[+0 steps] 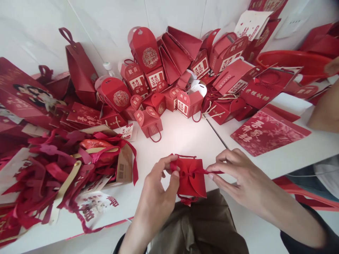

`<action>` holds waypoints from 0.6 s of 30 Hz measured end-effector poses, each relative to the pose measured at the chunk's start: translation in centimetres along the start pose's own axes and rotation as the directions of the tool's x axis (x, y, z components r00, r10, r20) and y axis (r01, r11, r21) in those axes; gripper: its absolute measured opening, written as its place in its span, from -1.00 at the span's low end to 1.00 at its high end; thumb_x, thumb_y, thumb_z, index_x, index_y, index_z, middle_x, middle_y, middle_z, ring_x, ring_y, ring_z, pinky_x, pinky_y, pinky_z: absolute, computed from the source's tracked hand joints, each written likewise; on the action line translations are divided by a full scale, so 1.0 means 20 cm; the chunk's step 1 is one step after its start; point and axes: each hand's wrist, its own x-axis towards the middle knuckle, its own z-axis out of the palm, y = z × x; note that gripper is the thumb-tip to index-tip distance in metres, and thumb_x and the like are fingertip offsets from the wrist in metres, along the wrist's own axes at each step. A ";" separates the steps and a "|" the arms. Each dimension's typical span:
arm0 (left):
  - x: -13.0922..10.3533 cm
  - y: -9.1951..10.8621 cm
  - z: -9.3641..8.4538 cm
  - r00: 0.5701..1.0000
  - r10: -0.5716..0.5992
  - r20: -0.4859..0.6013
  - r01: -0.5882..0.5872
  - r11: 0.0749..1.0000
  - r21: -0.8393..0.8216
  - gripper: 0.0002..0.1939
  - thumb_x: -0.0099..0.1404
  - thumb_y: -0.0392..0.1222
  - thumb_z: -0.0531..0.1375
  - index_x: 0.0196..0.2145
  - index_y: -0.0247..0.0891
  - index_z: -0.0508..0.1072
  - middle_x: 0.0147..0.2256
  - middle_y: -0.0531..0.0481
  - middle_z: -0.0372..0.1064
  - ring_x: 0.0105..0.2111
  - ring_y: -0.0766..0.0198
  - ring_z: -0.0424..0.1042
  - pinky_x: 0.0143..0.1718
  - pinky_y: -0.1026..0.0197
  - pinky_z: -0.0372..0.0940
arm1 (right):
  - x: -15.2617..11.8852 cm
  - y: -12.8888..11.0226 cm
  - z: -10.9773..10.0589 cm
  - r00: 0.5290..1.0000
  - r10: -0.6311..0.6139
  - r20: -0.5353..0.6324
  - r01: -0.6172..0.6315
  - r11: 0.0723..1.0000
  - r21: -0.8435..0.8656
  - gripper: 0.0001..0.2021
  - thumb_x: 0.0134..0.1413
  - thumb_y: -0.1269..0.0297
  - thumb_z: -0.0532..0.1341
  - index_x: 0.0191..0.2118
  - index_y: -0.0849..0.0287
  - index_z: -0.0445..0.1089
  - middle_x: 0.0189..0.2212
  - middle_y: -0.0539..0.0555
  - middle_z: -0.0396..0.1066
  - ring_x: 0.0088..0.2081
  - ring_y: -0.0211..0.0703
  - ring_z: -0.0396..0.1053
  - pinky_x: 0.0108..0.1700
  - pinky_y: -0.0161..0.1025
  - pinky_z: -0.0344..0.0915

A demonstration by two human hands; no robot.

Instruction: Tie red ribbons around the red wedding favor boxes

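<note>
A small red gift box (pixel 194 185) stands at the table's front edge, right above my lap. A red ribbon (pixel 217 172) passes through the holes in its folded top flaps, with a knot or crossing in the middle. At the box's left side, my left hand (pixel 160 188) curls its thumb and index finger round the ribbon's left part. My right hand (pixel 237 174) pinches the ribbon's other end between thumb and fingers, pulled out to the right. A thin red cord handle (pixel 186 156) shows on the box's far side, and another cord lies near my lap.
Left stands a cardboard box (pixel 125 164) heaped with red ribbons and straps. Many red candy boxes (pixel 149 123) are piled along the wall. To the right are a red gift bag (pixel 267 130), a red basin (pixel 293 61) and another person's arm (pixel 324 109).
</note>
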 end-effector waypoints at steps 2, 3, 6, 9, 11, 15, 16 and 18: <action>-0.01 -0.02 -0.01 0.999 0.031 0.016 -0.031 1.000 0.000 -0.60 0.31 -0.30 0.18 0.08 -0.14 0.54 -0.09 -0.11 0.56 -0.17 0.12 0.47 -0.10 0.13 0.28 | 0.01 -0.01 0.00 1.000 0.007 0.020 -0.007 1.000 0.022 -0.85 0.33 0.37 0.16 -0.19 0.12 0.49 -0.31 0.11 0.42 -0.23 0.04 0.39 -0.17 -0.02 0.38; -0.01 -0.02 -0.01 0.999 0.051 0.021 -0.051 0.999 0.007 -0.55 0.30 -0.35 0.15 0.10 -0.12 0.54 -0.07 -0.10 0.56 -0.14 0.12 0.48 -0.09 0.13 0.29 | 0.01 -0.01 0.00 0.999 0.020 0.031 -0.021 0.999 0.030 -0.86 0.33 0.38 0.15 -0.19 0.11 0.47 -0.32 0.10 0.44 -0.23 0.03 0.41 -0.18 -0.03 0.38; 0.00 -0.05 -0.02 0.992 0.122 0.001 -0.122 0.991 0.055 -0.55 0.31 -0.41 0.11 0.04 -0.08 0.59 -0.12 -0.08 0.56 -0.12 0.11 0.48 -0.07 0.13 0.30 | 0.02 -0.03 -0.01 0.995 0.078 0.061 -0.082 0.995 0.064 -0.86 0.34 0.37 0.13 -0.22 0.07 0.43 -0.34 0.06 0.47 -0.25 -0.01 0.45 -0.20 -0.09 0.39; 0.01 -0.08 -0.02 0.980 0.174 -0.094 -0.164 0.981 0.105 -0.70 0.30 -0.36 0.19 -0.15 -0.08 0.66 -0.21 -0.08 0.56 -0.15 0.07 0.47 -0.08 0.10 0.30 | 0.02 -0.04 -0.03 0.991 0.127 0.043 -0.131 0.984 0.123 -0.87 0.34 0.33 0.14 -0.22 0.03 0.43 -0.32 0.04 0.49 -0.24 -0.03 0.47 -0.19 -0.12 0.41; 0.02 -0.08 -0.02 0.965 0.203 -0.166 -0.180 0.973 0.145 -0.81 0.28 -0.29 0.25 -0.25 -0.09 0.66 -0.18 -0.09 0.52 -0.10 0.05 0.46 -0.05 0.09 0.29 | 0.02 -0.05 -0.04 0.988 0.153 0.039 -0.157 0.970 0.184 -0.87 0.35 0.30 0.14 -0.20 0.02 0.44 -0.29 0.04 0.50 -0.22 -0.05 0.49 -0.20 -0.15 0.42; 0.01 -0.05 -0.03 0.971 0.185 -0.154 -0.168 0.979 0.118 -0.92 0.30 -0.18 0.27 -0.35 -0.16 0.58 -0.09 -0.11 0.46 -0.05 0.07 0.43 -0.04 0.11 0.25 | 0.03 -0.08 -0.04 0.964 0.247 0.103 -0.267 0.902 0.340 -0.86 0.38 0.21 0.14 -0.16 0.00 0.45 -0.24 0.01 0.52 -0.28 -0.16 0.51 -0.35 -0.29 0.42; 0.01 -0.04 -0.03 0.982 0.152 -0.114 -0.146 0.987 0.062 -0.90 0.32 -0.17 0.25 -0.36 -0.17 0.54 -0.11 -0.11 0.47 -0.07 0.08 0.43 -0.06 0.12 0.25 | 0.03 -0.08 -0.04 0.958 0.263 0.117 -0.288 0.886 0.364 -0.86 0.38 0.20 0.14 -0.16 0.00 0.45 -0.25 0.00 0.52 -0.31 -0.18 0.50 -0.37 -0.31 0.41; 0.02 -0.04 -0.03 0.997 0.070 -0.025 -0.072 0.994 -0.086 -0.85 0.36 -0.14 0.21 -0.37 -0.19 0.50 -0.18 -0.09 0.51 -0.14 0.11 0.44 -0.10 0.13 0.24 | 0.04 -0.10 -0.04 0.954 0.274 0.120 -0.299 0.876 0.378 -0.87 0.38 0.21 0.16 -0.17 -0.01 0.46 -0.26 -0.03 0.52 -0.33 -0.20 0.49 -0.36 -0.31 0.40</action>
